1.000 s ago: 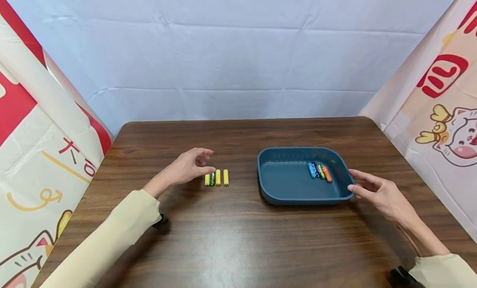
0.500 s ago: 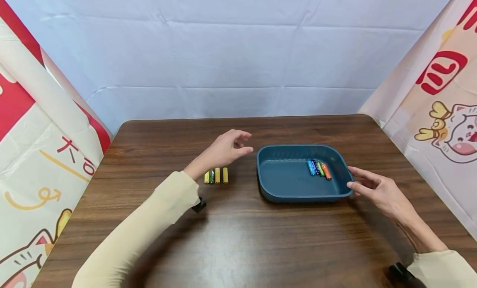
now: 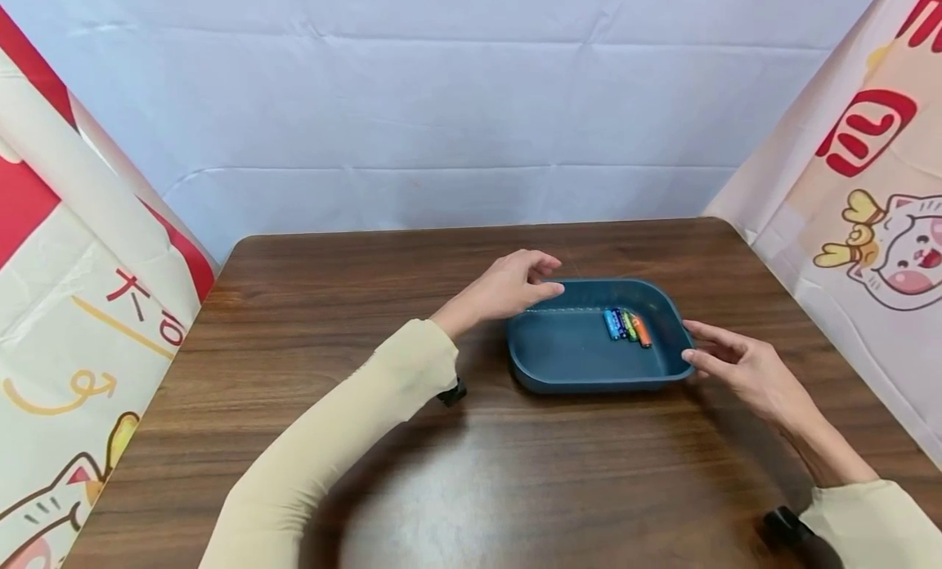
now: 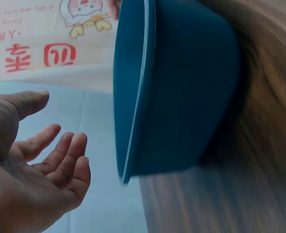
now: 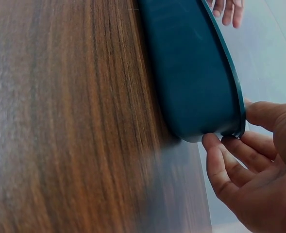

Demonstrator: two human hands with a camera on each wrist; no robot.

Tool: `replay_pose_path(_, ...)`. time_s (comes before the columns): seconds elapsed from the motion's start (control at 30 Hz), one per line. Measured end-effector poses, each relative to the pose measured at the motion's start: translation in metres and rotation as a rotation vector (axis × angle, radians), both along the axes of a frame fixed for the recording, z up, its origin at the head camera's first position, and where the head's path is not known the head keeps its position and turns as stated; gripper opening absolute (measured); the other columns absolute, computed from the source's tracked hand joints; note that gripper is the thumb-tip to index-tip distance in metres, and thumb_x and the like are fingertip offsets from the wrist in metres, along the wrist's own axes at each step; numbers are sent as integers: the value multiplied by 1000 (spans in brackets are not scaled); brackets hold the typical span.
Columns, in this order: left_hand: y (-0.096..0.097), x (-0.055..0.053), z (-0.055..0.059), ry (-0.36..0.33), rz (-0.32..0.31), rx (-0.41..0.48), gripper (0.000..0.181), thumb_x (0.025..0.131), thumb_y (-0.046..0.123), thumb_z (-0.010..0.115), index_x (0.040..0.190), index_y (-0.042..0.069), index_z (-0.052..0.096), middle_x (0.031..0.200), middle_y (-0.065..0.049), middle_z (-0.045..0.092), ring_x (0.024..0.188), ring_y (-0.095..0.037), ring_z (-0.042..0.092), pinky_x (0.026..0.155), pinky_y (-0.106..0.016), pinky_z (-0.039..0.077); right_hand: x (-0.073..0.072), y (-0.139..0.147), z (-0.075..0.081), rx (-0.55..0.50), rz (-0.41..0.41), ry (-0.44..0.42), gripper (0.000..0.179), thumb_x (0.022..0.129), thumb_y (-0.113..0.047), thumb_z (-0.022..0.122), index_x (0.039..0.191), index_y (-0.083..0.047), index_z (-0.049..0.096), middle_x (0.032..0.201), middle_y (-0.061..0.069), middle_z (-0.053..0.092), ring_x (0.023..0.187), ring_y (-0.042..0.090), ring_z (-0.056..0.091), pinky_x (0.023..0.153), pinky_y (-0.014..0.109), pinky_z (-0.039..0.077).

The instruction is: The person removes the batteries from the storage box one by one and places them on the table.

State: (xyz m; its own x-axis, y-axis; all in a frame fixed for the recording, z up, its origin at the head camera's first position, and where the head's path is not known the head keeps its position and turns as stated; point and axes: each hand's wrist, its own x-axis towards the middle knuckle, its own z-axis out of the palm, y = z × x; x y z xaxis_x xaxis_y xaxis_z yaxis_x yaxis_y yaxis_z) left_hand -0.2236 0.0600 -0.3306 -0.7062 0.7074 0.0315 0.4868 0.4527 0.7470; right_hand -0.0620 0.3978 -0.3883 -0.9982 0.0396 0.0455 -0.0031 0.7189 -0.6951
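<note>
A dark teal plastic tray stands on the table. Several small batteries, light blue, dark blue, green and orange, lie side by side in its right half. My left hand hovers over the tray's back left corner, fingers loosely bent; in the left wrist view its palm holds nothing and is apart from the rim. My right hand holds the tray's right end. The right wrist view has its thumb at the rim and other fingertips against the outer wall.
The brown wooden table has its far edge by a pale hanging cloth. Printed cloths hang at both sides. The left sleeve covers part of the table.
My left hand has moved right, from beside the yellow and green batteries on the table to above the tray's corner. Those batteries are now hidden by the left arm. The right hand stays at the tray.
</note>
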Motion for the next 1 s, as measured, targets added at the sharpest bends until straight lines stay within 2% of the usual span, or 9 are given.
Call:
replay_pose_path(0.27,38,6,-11,-26,25,-65,46,106,29,61,146,7,57,138,-10,60,123,-21,57,101,-35,48,0,2,2,40,-32,-23,61,103,-33,66,153,-3,49,99,15,75,80,17,71,70,10,45)
replay_pose_path(0.5,75,14,-16,-25,51,-150,45,106,33,61,146,12,59,136,-4,61,121,-15,57,100,-30,48,-1,2,2,26,-15,-4,59,103,-30,67,152,-2,49,106,19,74,80,19,72,70,10,47)
replay_pose_path(0.63,94,20,-18,-39,92,-172,44,105,34,63,144,14,61,135,1,64,115,-11,60,97,-28,50,-2,1,3,-1,-17,-6,60,103,-31,67,152,-2,49,107,21,74,81,19,72,70,13,49)
replay_pose_path(0.83,114,25,-30,-77,178,-236,44,103,33,67,143,18,63,137,4,65,100,-9,63,92,-28,53,-2,1,3,-30,-16,-14,60,103,-30,66,153,-2,48,110,24,73,82,20,73,71,17,53)
replay_pose_path(1.0,120,26,-39,-56,212,-282,44,100,34,70,142,19,65,133,6,66,95,-8,62,88,-27,52,-1,1,2,-42,-12,-16,60,104,-30,66,153,-2,48,113,25,72,82,20,73,71,17,53)
